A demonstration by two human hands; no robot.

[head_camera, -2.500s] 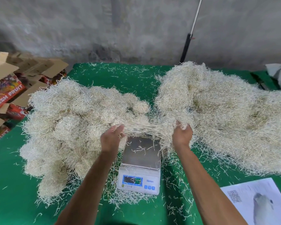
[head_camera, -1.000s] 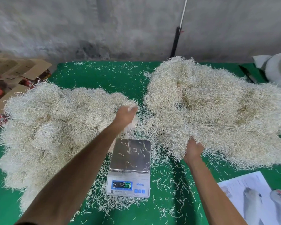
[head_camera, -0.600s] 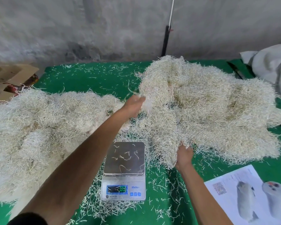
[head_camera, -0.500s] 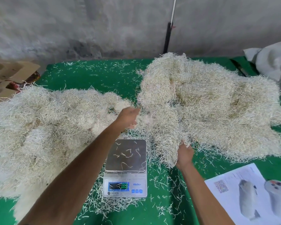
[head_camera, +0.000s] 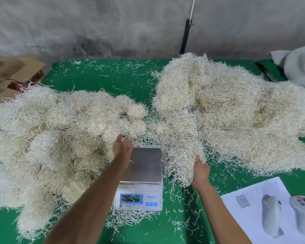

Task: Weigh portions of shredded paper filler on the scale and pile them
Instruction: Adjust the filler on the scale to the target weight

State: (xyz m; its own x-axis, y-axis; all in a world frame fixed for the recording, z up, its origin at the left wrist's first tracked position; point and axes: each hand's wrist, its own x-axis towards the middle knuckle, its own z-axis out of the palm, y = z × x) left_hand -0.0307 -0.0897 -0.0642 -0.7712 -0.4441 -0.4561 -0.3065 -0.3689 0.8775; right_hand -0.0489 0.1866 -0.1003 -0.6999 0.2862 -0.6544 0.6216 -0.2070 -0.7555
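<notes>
A person's two bare hands frame a small white digital scale with a bare steel platform (head_camera: 142, 165) on a green-covered table (head_camera: 104, 76), the pan holding no portion. The right hand (head_camera: 200, 171) grips the near tip of a tongue of pale shredded paper filler (head_camera: 181, 152) that reaches down from the large loose heap of unweighed filler (head_camera: 236, 117) at 2 o'clock from the scale. That tongue's long axis runs from 12 to 6 o'clock, its edge just beside the platform's right side, so the gripping right hand is plainly the nearer one and the filler lies at 3 o'clock from the pan. The left hand (head_camera: 122, 149) hovers with straight fingers over the platform's left edge, holding nothing. At 9 o'clock spreads the clumped pile of filler portions (head_camera: 56, 138). A printed white paper sheet (head_camera: 269, 208) lies at 4 o'clock. The next move likely carries a tuft leftward onto the pan.
</notes>
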